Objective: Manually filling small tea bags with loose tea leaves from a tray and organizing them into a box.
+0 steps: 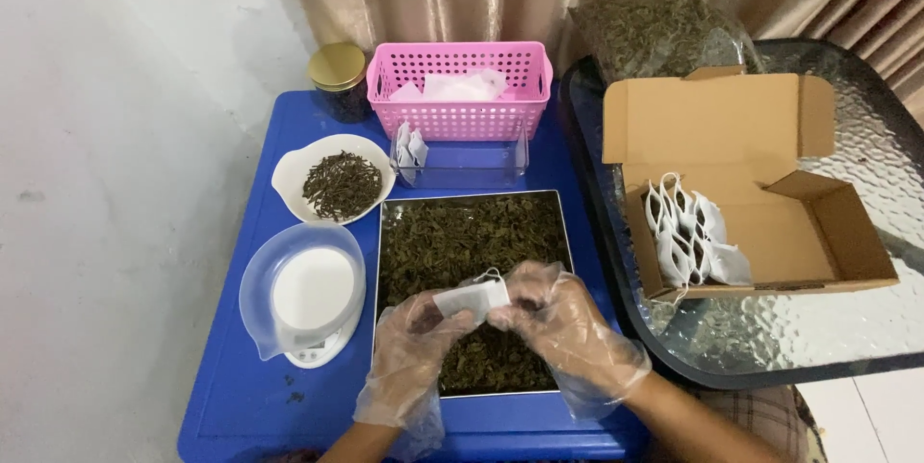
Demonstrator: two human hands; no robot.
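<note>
Both in clear plastic gloves, the left hand [412, 343] and right hand [568, 323] pinch a small white paper tea bag [472, 301] between them, fingers closed on its ends, directly above the square metal tray [385, 261] of dried green-brown leaves.

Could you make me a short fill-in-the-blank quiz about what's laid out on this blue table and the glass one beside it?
1. Both gloved hands, left hand and right hand, hold a small white ____ over the metal tray of dried leaves.
2. The plastic basket behind the tray is ____ in colour.
3. Filled bags stand inside an open ____ box on the glass table.
4. The jar at the back corner has a ____ lid.

Missing words: bag; pink; cardboard; gold
</note>
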